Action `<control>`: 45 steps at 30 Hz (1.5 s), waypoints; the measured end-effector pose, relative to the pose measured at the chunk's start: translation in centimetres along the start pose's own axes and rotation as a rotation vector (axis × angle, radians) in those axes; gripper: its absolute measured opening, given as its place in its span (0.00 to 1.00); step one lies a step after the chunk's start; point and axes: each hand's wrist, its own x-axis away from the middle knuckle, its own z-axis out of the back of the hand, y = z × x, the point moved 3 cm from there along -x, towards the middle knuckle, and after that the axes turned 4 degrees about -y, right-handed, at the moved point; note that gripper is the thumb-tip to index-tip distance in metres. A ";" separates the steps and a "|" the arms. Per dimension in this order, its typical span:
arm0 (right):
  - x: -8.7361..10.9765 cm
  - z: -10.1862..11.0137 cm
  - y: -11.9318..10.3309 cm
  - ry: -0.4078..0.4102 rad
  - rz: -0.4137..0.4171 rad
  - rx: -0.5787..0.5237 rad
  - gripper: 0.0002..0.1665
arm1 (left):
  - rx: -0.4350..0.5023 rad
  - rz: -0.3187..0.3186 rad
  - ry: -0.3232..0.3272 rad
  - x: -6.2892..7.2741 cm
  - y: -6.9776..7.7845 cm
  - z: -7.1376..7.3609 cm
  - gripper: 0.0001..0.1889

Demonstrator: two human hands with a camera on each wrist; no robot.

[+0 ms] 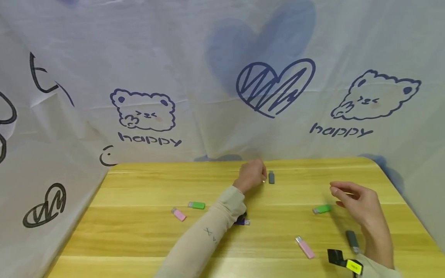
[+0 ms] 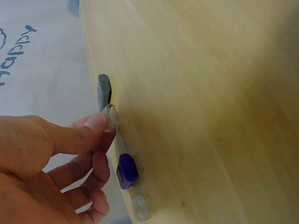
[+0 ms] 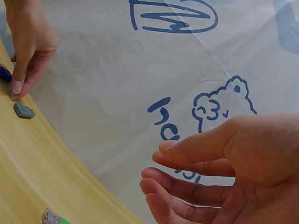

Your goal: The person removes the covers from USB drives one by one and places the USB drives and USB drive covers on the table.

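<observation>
Near the far edge of the yellow wood-grain counter (image 1: pixel 132 239), beside a grey rectangular USB stick (image 1: pixel 271 177), the left hand (image 1: pixel 251 175) pinches a small clear plastic cap (image 2: pixel 111 118), presumably light, stiff and slippery, best gripped by its sides, the right hand (image 1: pixel 363 202) hanging empty, fingers loosely curved.

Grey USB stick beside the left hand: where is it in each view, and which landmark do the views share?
Head: the grey USB stick is right of centre, just right of the left hand.
Left wrist: stick left of centre, upper half.
Right wrist: stick far left, about mid-height.
Shared landmark: the left hand, pinching a clear piece.
</observation>
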 end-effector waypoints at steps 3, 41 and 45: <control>-0.1 -0.3 -0.1 0.000 0.001 0.002 0.26 | 0.006 0.013 0.006 0.1 -0.3 -0.1 0.11; -0.7 -3.3 -1.7 -0.072 0.146 0.132 0.28 | 0.755 -0.027 0.257 12.7 -5.9 4.3 0.08; -0.5 -2.7 -1.5 -0.064 0.141 0.142 0.29 | 0.761 -0.024 0.254 12.8 -5.7 4.6 0.08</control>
